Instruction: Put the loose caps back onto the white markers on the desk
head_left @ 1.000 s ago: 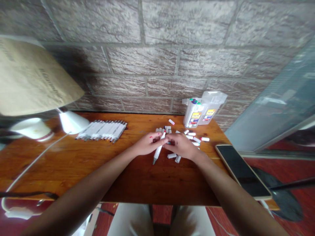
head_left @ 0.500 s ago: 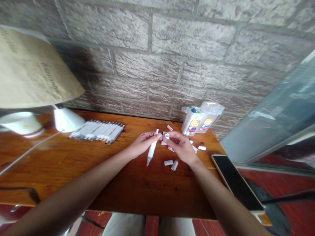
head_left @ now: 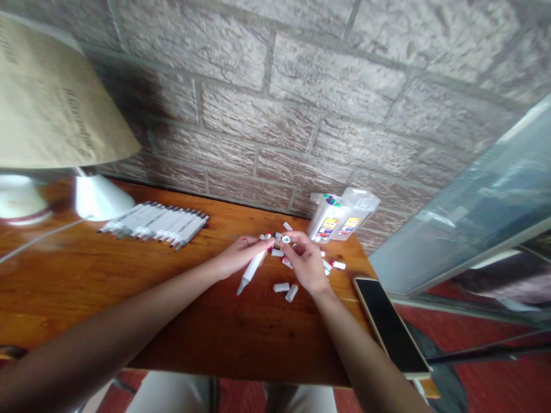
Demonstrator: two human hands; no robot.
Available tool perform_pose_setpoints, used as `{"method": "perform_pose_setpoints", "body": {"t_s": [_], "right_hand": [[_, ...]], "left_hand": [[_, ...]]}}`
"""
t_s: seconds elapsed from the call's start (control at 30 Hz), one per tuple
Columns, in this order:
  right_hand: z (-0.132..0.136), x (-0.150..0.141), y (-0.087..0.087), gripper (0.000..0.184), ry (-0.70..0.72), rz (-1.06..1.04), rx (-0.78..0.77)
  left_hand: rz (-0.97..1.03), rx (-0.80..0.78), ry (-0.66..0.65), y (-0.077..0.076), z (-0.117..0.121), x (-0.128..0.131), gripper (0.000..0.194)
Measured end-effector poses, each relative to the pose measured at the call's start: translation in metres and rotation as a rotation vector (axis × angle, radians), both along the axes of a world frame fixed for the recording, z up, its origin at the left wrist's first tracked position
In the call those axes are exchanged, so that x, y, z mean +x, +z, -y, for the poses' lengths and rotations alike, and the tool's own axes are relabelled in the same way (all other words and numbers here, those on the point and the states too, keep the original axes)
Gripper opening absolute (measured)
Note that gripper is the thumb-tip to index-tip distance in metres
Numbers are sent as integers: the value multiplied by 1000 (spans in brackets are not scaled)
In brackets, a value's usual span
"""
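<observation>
My left hand (head_left: 241, 255) is closed around a white marker (head_left: 252, 268), whose bare red nib points down toward the near edge of the table. Its other end lies at my fingertips, partly covered. Close by on the right, my right hand (head_left: 307, 265) pinches a white marker cap (head_left: 286, 240) with its round end facing me. Loose caps lie behind and beneath the right hand, some with coloured ends. Nearer to me rest two white caps, one lying sideways (head_left: 281, 287) and one slanted (head_left: 291, 293).
A row of markers (head_left: 157, 223) lies at the left. Beyond it stand a lamp (head_left: 103, 198) and a white cup (head_left: 21, 201). Clear plastic marker cases (head_left: 330, 221) stand at the back right, some markers inside. A phone (head_left: 391, 324) lies along the right edge of the wooden table (head_left: 241, 338).
The whole view has shifted and tilted slightly. The marker in my left hand slants more, its red nib swung leftward. The cap in my right hand has turned its end more toward me.
</observation>
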State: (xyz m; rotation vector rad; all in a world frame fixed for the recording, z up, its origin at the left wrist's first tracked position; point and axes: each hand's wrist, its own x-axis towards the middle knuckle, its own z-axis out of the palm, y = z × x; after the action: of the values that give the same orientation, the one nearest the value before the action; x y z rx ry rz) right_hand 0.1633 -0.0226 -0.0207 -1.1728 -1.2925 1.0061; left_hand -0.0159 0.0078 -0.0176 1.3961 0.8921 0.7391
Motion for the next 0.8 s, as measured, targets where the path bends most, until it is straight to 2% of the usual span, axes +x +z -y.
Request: {"method": "perform_pose_setpoints", "body": {"t_s": [0.17,0.33,0.5,0.8], "right_hand": [[-1,2,-3,35,-1,50,9],[0,1,-11,28,24,129,42],[-2,3,-12,24,11,177,53],[-2,5,-8,23,-20,107,32]], "left_hand": [[-16,17,30,1,-1,0,65],[-8,13,59,-7,-8,-2,58],[-3,34,22,-13,-13,-2,56],[-25,55,-13,-15,-14,-3,53]]}}
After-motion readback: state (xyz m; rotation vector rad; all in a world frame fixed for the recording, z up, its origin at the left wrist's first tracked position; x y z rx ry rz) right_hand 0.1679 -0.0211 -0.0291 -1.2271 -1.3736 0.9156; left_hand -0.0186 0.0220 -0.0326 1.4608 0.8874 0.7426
